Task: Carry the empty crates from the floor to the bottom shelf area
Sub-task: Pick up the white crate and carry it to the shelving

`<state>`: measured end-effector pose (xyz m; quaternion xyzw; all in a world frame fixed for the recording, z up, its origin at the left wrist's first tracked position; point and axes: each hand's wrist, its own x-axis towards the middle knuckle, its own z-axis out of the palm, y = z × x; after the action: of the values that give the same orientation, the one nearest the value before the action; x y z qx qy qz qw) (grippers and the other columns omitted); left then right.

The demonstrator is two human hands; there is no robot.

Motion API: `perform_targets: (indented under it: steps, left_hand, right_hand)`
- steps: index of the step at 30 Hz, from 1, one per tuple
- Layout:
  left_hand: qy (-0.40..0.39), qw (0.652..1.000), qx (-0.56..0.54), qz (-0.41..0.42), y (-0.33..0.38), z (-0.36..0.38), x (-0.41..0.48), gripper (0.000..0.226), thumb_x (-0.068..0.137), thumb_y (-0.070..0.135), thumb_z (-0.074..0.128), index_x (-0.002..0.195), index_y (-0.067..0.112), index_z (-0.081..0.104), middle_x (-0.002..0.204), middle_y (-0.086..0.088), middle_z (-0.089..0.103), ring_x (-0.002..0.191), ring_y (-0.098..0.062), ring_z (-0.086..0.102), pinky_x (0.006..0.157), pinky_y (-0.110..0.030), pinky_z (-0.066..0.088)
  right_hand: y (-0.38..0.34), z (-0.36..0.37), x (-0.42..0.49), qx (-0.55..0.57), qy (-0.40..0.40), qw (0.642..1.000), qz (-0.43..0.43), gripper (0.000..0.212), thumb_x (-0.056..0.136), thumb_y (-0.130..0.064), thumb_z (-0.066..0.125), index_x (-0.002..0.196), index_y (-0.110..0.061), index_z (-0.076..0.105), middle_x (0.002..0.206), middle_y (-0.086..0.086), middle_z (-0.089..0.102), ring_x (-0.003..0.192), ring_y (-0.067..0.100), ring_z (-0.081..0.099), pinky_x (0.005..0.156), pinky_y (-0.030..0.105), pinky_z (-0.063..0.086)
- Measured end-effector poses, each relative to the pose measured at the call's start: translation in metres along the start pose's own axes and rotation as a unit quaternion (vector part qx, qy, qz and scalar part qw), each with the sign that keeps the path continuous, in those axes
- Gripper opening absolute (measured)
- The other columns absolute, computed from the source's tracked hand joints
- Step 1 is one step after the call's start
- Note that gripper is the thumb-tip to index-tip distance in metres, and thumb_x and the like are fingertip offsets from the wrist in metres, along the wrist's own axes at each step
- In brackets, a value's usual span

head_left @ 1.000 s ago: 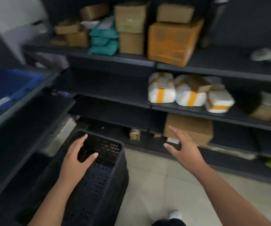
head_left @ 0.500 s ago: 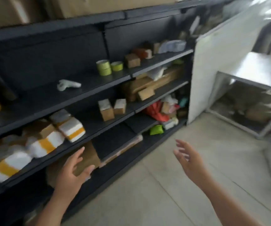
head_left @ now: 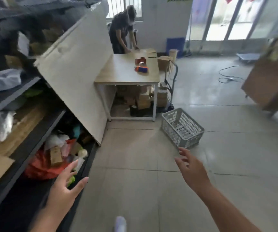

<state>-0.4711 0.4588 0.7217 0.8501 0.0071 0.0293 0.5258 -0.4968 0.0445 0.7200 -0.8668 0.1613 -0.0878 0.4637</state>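
Observation:
An empty grey lattice crate (head_left: 182,128) stands on the tiled floor, right of the table's leg. My right hand (head_left: 192,169) is raised in the air just in front of the crate, fingers apart, holding nothing. My left hand (head_left: 65,188) hovers lower left, fingers spread, beside the edge of the dark bottom shelf (head_left: 34,195). That shelf holds a red bag (head_left: 39,168) and mixed packets.
A dark shelving unit runs along the left, with a white panel (head_left: 78,72) leaning at its end. A wooden table (head_left: 130,71) has boxes beneath it; a person (head_left: 122,30) works behind it. A trolley (head_left: 171,84) and a cable (head_left: 227,76) lie farther off.
The view has swung right, away from the shelves and the black crate, out to the open floor and the grey crate. Both hands stay empty and raised.

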Motion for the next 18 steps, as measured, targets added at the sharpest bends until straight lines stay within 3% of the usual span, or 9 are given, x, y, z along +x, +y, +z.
perform_targets:
  steps: [4, 10, 18]
  left_hand:
    - [-0.08, 0.995, 0.003, 0.057, 0.008, 0.054, 0.127, 0.06, 0.075, 0.053, 0.081, 0.127, 0.063, 0.052, 0.138, 0.013, 0.055, 0.117, 0.0, 0.054, 0.096, -0.038, 0.046]
    - [-0.194, 0.973, 0.026, 0.123, 0.042, 0.115, 0.294, 0.065, 0.074, 0.055, 0.076, 0.131, 0.057, 0.047, 0.141, 0.01, 0.053, 0.116, -0.006, 0.056, 0.095, -0.035, 0.045]
    - [-0.288, 0.939, 0.077, 0.171, 0.089, 0.232, 0.445, 0.081, 0.073, 0.058, 0.069, 0.147, 0.035, 0.045, 0.145, 0.008, 0.049, 0.119, -0.009, 0.054, 0.096, -0.036, 0.045]
  right_hand:
    - [0.017, -0.008, 0.055, -0.015, 0.086, 0.995, 0.057, 0.044, 0.089, -0.034, 0.06, 0.132, -0.024, 0.053, 0.118, -0.002, 0.062, 0.096, 0.016, 0.063, 0.082, 0.038, 0.052]
    - [0.021, -0.004, 0.123, -0.021, 0.172, 0.973, 0.149, 0.047, 0.088, -0.026, 0.063, 0.133, -0.021, 0.051, 0.118, 0.004, 0.06, 0.093, 0.02, 0.062, 0.081, 0.037, 0.049]
    - [0.061, -0.011, 0.241, -0.017, 0.219, 0.952, 0.215, 0.049, 0.09, -0.028, 0.061, 0.136, -0.021, 0.047, 0.122, 0.006, 0.058, 0.097, 0.019, 0.061, 0.078, 0.033, 0.047]
